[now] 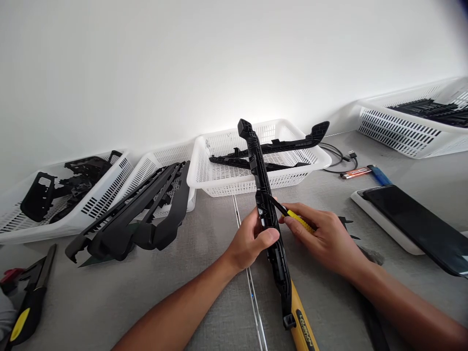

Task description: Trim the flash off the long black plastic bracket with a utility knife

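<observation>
My left hand (251, 240) is closed around the middle of a long black plastic trim strip (260, 180), its thumb across the ribbed inner side. The strip is tilted, its far end over a white basket and its near end toward me. In my right hand (323, 234) is a slim tool with a yellow ribbed grip (300, 220), pinched between thumb and fingers. The tool's dark tip touches the strip's edge, just beyond my left hand. Below the strip's near end lies a yellow tool handle (302, 317) with black lettering, partly hidden.
The white basket (226, 187) behind holds black strips. Left are more baskets with black parts, including a bundle of black trim pieces (146, 219), and a black-and-yellow tool (32, 302). Right lie a phone (413, 224) on a white box, lighters (356, 172), a cable and another basket (405, 131).
</observation>
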A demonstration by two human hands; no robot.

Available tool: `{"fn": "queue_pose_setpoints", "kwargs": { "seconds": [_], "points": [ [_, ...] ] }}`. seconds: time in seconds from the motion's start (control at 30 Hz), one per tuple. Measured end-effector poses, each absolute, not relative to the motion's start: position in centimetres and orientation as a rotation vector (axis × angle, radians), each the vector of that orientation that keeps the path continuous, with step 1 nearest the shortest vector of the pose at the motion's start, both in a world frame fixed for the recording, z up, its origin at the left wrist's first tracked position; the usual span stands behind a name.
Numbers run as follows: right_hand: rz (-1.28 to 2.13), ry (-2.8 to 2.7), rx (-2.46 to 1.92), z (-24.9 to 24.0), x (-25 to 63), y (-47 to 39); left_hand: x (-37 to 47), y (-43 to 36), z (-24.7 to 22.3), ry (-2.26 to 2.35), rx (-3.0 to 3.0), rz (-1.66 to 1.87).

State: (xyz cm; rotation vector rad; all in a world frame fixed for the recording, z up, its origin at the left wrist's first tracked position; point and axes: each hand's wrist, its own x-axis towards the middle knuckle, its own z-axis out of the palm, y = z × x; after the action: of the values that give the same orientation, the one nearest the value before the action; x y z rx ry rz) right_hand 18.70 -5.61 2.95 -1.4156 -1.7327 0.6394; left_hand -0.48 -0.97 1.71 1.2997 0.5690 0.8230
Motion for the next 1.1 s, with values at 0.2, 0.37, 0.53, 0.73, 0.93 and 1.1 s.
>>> {"fn": "queue_pose_setpoints", "kwargs": {
  "seconds": [0.2,0.37,0.53,0.73,0.93,1.1],
  "points": [
    [0.644,-1.688,-1.450,2.7,18.9,-5.5,-0.3,-1.1,1.6,0.593,1.255,0.762],
    [0.671,-1.726,-1.379,3.0,18.9,-5.7,0.1,-1.2,1.5,0.674,1.208,0.892],
    [0.687,-1.837,-1.282,3.2,18.9,-6.0,0.3,-1.1,1.0,0.770,1.198,1.070],
    [0.673,-1.881,-1.265,2.7,19.1,-5.7,0.2,-1.2,0.6,0.752,1.216,1.044],
    [0.652,-1.868,-1.261,2.7,19.0,-5.7,0.1,-1.0,0.8,0.687,1.230,0.887],
    [0.686,-1.823,-1.319,2.7,18.8,-5.8,0.2,-0.9,0.8,0.699,1.226,0.883]
  ]
}}
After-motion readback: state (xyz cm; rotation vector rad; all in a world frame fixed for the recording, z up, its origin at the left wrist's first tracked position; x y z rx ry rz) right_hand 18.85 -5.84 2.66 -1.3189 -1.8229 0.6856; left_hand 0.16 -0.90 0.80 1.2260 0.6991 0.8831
